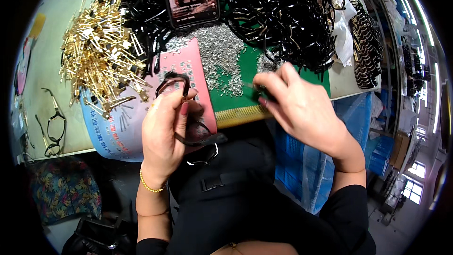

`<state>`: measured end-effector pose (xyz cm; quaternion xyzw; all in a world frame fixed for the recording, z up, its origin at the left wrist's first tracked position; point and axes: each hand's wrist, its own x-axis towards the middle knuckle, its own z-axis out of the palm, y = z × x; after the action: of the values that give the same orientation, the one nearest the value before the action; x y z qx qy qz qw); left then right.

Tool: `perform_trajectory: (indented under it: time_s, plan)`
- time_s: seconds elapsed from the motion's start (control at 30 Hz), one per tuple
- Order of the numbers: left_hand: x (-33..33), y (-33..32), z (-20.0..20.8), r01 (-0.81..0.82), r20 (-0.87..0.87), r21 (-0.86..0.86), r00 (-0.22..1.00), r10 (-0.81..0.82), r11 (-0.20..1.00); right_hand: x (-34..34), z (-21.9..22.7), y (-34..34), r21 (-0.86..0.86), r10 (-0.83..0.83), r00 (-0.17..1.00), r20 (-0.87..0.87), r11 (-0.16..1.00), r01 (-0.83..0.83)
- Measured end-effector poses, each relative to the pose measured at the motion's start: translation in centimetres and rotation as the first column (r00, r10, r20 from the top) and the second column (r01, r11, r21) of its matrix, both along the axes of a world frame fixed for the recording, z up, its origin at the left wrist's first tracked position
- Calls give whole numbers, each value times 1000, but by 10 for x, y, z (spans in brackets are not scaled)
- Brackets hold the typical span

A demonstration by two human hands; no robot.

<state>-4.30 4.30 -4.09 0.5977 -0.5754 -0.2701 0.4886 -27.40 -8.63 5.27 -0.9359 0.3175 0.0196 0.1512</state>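
Note:
My left hand is closed round a black eyeglass frame, thumb and fingers pinching it. One dark rim stands up above the fingers, and another part hangs below them over my lap. Across from it, my right hand is held over the green mat with its fingertips drawn together. Something small and dark seems to be between them, too blurred to name. Beside the right fingertips lies a heap of tiny silver metal pieces, like screws. The two hands are apart.
Gold eyeglass temples are piled at the left. Behind, black eyeglass frames form a large heap, with a phone among them. Assembled glasses lie at the far left. A blue crate stands below the table's right side.

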Motion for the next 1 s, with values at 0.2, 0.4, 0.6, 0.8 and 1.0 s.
perform_trajectory:
  time_s: [0.2,0.4,0.6,0.8,1.0]
  plan:
    - [-15,-16,2,-179,-376,-31,914,154,983,-14,-16,19,17,19,998,-67,1000,-18]
    - [-2,-12,5,-429,-438,-112,831,343,896,-12,-20,18,34,57,996,-74,998,-54]
    - [9,-13,14,-369,-499,27,800,332,929,-9,-21,19,26,32,997,-76,999,-30]
    - [9,-31,13,-239,-470,132,840,273,962,-4,-22,21,-36,46,987,-154,998,-52]
    - [5,-15,23,5,-372,333,920,126,943,-3,-11,20,91,78,996,-53,993,-73]
